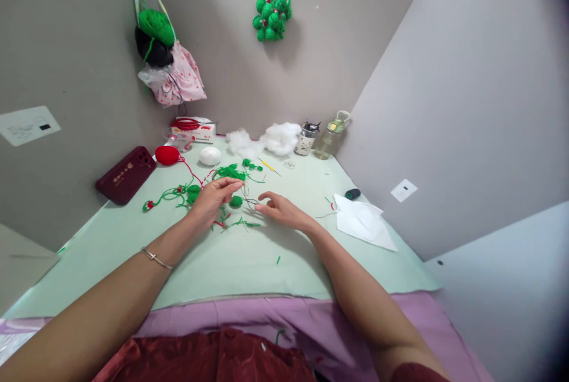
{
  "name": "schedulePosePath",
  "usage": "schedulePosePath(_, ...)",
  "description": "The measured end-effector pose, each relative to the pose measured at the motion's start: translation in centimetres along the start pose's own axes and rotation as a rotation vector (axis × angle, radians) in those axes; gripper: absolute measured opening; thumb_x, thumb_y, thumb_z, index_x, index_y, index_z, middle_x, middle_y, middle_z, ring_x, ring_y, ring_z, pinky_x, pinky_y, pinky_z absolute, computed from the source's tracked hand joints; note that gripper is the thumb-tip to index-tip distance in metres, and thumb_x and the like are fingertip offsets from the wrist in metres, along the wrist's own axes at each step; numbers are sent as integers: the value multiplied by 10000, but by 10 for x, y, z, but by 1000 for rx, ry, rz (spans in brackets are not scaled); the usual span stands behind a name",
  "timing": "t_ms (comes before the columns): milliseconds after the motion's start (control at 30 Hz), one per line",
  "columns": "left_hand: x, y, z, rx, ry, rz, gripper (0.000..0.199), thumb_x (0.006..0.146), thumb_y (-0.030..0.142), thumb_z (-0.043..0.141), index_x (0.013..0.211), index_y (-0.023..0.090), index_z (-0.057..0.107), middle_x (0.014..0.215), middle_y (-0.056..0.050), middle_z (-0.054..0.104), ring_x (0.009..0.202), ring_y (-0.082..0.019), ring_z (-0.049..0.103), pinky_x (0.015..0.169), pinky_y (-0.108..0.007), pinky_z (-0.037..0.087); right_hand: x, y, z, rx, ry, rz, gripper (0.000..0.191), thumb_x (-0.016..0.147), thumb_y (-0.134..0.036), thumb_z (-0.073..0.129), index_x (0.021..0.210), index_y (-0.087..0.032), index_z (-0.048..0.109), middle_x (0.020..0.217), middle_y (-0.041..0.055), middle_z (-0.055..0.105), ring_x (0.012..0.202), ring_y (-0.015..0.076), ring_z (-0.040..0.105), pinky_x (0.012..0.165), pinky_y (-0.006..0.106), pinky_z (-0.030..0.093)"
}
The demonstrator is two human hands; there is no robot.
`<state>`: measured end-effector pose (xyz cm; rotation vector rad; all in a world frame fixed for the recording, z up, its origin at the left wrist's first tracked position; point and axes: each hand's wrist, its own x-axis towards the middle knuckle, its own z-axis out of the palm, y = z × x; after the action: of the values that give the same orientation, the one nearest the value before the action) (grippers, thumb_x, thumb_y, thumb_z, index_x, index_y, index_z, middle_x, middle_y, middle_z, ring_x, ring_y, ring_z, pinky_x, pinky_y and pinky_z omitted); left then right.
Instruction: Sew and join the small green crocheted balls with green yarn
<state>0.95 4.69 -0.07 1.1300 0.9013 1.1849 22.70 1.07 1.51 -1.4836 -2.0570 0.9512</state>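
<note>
At the far left, a pink spotted bag (180,76) hung on the wall with a green yarn skein (156,26) above it. A maroon smartphone (127,175) leaned at the left edge of the surface (293,269). Next came green cords with red-trimmed ends (149,206), then a red yarn ball (168,155), red-handled scissors (185,124) on a box and a white yarn ball (210,156) farther back.

The left hand (216,195) had its grip pinched at the fingertips, apparently on a dark thread (251,201). Between the 2 hands, a small green ball (236,201) lay just beside the left fingers, in front of a green yarn tangle (229,173). Green clippings lay nearer, suggesting that some trimming was done.

Beyond, white stuffing (282,137) and a yellow crochet hook (269,165) lay unused. On the far wall hung a cluster of green balls (272,17), seemingly finished pieces; by comparison, the small ball looked unfinished, its threading and joining probably left to do.

The right hand (283,212) was half curled near the thread; I could not tell whether its grip had hold of it. At the far right, a dark spool (352,194) and white paper (362,223) lay untouched.
</note>
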Motion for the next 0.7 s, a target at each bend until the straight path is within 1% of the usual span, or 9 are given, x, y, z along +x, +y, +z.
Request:
schedulePosePath(100, 3, -1, -4, -58, 15, -13, 380, 584, 446, 896, 826, 180, 772, 721, 15, 580, 585, -83, 379, 543, -227, 310, -6, 4, -17, -51, 17, -41, 473, 985, -566, 410, 1017, -169, 665, 747, 4, 547, 692, 146, 480, 680, 280, 377)
schedulePosePath(200, 4, -2, -5, -57, 10, -10, 384, 587, 458, 893, 833, 188, 773, 746, 9, 594, 590, -86, 380, 542, -229, 313, -10, 5, -24, -24, 97, -52, 441, 980, -538, 428, 949, -165, 660, 716, -10, 510, 653, 131, 437, 630, 265, 345)
schedulePosePath(333, 3, -3, -4, 38, 24, 27, 352, 620, 480, 868, 807, 197, 771, 742, 0, 606, 597, -98, 375, 553, -246, 304, -9, 0, -15, 14, 154, -69, 364, 950, -497, 503, 992, -172, 662, 675, -35, 475, 617, 118, 398, 594, 253, 312)
schedulePosePath(433, 1, -3, -1, 124, 5, 70, 322, 656, 490, 840, 795, 207, 777, 768, -15, 642, 634, -120, 418, 585, -263, 327, -7, -6, -4, 14, 168, -87, 318, 900, -474, 596, 983, -178, 676, 632, -54, 434, 604, 111, 375, 594, 247, 303)
schedulePosePath(567, -4, 0, 2, 194, -37, 135, 306, 660, 487, 831, 781, 209, 792, 803, -45, 692, 754, -182, 532, 705, -302, 409, -4, -14, 6, -4, 230, -121, 282, 880, -453, 629, 948, -185, 683, 687, -30, 531, 629, 116, 430, 619, 246, 328)
schedulePosePath(633, -6, 1, 3, 212, -45, 149, 292, 665, 474, 831, 787, 211, 800, 822, -49, 701, 807, -201, 564, 765, -316, 426, -3, -17, 9, -60, 265, -135, 266, 902, -443, 604, 930, -193, 693, 702, -17, 568, 624, 119, 440, 629, 251, 334)
schedulePosePath(700, -6, 1, 4, 217, -49, 152, 281, 671, 466, 831, 792, 213, 805, 827, -48, 704, 824, -205, 578, 787, -320, 433, -3, -18, 10, -124, 292, -145, 271, 929, -437, 569, 910, -202, 704, 702, -9, 589, 617, 122, 446, 641, 257, 341)
